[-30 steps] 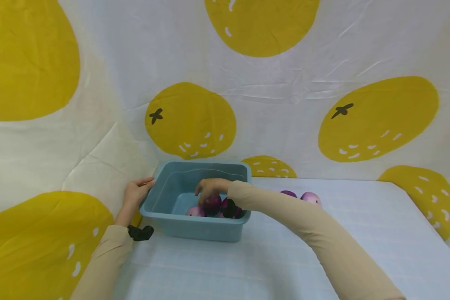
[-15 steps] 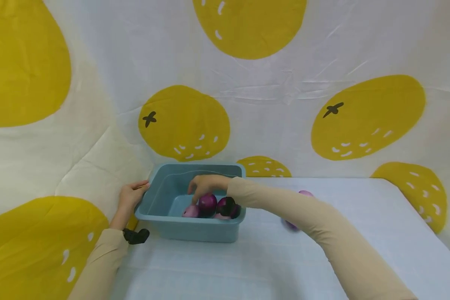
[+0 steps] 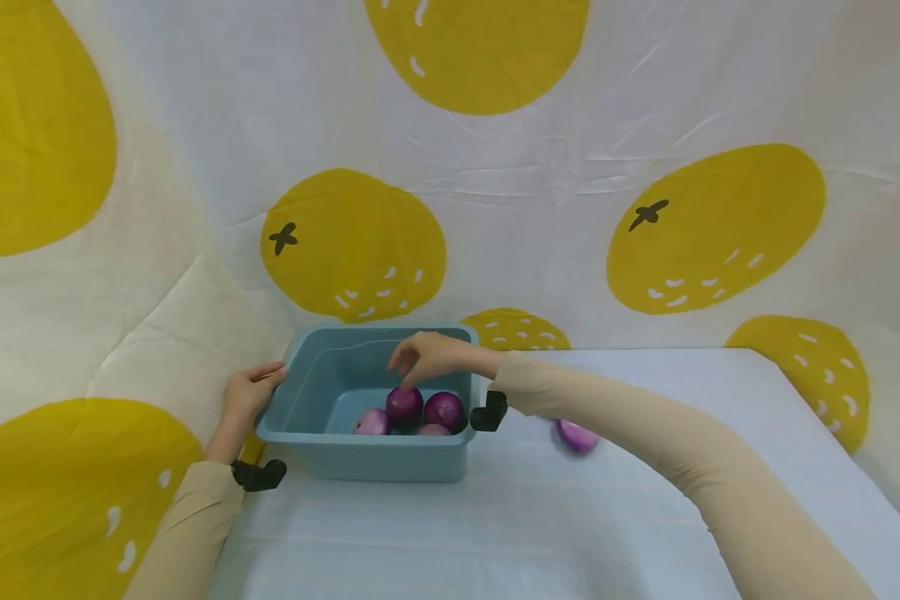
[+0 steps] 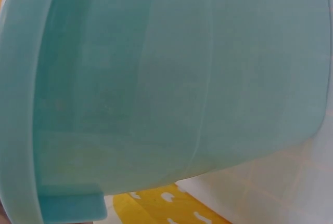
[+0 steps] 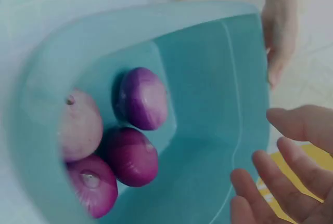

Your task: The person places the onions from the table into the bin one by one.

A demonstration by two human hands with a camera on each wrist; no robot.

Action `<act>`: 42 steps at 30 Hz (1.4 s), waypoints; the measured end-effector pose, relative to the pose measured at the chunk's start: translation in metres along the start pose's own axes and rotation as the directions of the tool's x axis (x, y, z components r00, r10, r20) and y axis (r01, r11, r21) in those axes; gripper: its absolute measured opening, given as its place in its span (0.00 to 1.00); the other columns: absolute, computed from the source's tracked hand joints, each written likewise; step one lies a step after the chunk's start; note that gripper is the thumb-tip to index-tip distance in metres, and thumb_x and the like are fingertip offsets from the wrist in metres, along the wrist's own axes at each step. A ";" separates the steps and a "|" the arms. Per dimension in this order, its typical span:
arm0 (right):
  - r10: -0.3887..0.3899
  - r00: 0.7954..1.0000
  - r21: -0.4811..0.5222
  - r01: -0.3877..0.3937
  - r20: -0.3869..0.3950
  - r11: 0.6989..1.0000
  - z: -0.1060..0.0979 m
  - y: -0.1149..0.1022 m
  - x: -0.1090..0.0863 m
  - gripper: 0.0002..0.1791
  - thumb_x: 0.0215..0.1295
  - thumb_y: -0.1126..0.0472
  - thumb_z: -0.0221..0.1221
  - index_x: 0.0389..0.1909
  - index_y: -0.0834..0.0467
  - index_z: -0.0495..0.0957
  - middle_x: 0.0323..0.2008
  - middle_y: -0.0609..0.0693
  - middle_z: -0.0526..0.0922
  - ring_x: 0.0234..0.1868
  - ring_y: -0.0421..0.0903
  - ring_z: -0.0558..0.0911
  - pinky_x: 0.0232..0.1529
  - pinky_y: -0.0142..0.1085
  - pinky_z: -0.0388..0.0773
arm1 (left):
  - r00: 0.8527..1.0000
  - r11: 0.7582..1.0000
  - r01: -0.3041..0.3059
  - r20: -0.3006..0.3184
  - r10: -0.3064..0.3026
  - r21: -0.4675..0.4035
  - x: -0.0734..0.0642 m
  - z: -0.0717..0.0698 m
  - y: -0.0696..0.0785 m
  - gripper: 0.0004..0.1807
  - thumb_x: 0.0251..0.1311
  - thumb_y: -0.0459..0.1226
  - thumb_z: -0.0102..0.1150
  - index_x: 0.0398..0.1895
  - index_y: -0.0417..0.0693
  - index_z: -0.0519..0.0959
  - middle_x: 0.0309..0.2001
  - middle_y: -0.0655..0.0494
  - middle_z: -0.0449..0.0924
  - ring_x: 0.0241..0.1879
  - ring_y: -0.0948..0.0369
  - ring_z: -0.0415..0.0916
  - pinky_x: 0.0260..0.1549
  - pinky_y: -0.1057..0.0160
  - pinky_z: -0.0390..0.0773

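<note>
A blue-green plastic basin (image 3: 390, 462) stands on the table, with several red onions in its right half. Two dark onions (image 3: 404, 407) (image 3: 445, 411) lie side by side, a paler onion (image 3: 372, 422) to their left; a fourth is partly hidden by the front wall. At the basin's left end my left hand (image 3: 246, 393) grips the rim. My right hand (image 3: 437, 356) is over the onions inside the basin, fingers loosely bent and holding nothing. In the right wrist view its spread fingers (image 5: 281, 187) show beside the basin wall, apart from the onions.
Another red onion (image 3: 577, 436) lies on the table right of the basin, partly covered by my right sleeve (image 3: 630, 408). A pale checked cloth covers the table (image 3: 390, 542). Fabric with big yellow fruit prints (image 3: 352, 246) hangs close behind and to the left.
My right hand has let go of a dark onion in the basin and risen off it, drawing back slightly to the right. My left hand stays at the rim. The head view has turned slightly right.
</note>
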State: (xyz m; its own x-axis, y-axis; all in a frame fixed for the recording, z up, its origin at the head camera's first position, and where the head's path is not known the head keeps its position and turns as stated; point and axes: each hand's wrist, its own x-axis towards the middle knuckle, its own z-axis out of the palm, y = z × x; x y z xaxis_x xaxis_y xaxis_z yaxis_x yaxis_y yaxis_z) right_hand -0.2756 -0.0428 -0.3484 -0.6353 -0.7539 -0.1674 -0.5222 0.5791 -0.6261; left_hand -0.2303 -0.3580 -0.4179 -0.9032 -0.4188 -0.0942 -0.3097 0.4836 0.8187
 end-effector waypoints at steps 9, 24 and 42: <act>-0.098 0.976 0.096 0.118 -0.197 0.988 -0.008 0.020 -0.034 0.22 0.58 0.66 0.65 0.55 0.61 0.76 0.47 0.57 0.83 0.46 0.52 0.83 0.46 0.34 0.81 | 1.000 1.000 -0.005 -0.002 0.005 0.004 -0.002 0.001 0.002 0.25 0.68 0.44 0.53 0.61 0.36 0.73 0.62 0.34 0.70 0.64 0.42 0.65 0.63 0.46 0.65; -0.033 0.920 0.269 0.149 -0.391 0.951 -0.009 0.073 -0.084 0.24 0.56 0.71 0.63 0.55 0.67 0.73 0.47 0.67 0.80 0.39 0.54 0.84 0.43 0.40 0.83 | 1.000 1.000 0.003 -0.006 -0.003 0.009 -0.004 0.001 0.001 0.26 0.68 0.43 0.52 0.62 0.35 0.72 0.63 0.33 0.68 0.65 0.41 0.64 0.64 0.46 0.64; 0.181 0.905 0.464 0.020 -0.386 0.885 0.012 0.153 -0.150 0.30 0.58 0.71 0.62 0.61 0.72 0.64 0.50 0.74 0.75 0.45 0.56 0.83 0.43 0.29 0.79 | 0.999 0.999 -0.046 -0.029 0.046 0.003 0.000 -0.001 -0.006 0.27 0.65 0.46 0.56 0.61 0.38 0.74 0.61 0.36 0.71 0.66 0.43 0.64 0.63 0.48 0.65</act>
State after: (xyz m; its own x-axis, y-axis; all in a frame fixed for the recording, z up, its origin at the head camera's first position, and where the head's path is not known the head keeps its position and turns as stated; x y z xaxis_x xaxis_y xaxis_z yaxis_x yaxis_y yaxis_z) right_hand -0.2536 0.1550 -0.4289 -0.8890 -0.4571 0.0289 -0.2112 0.3532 -0.9114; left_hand -0.2286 -0.3619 -0.4225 -0.9073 -0.4187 -0.0400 -0.2688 0.5042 0.8206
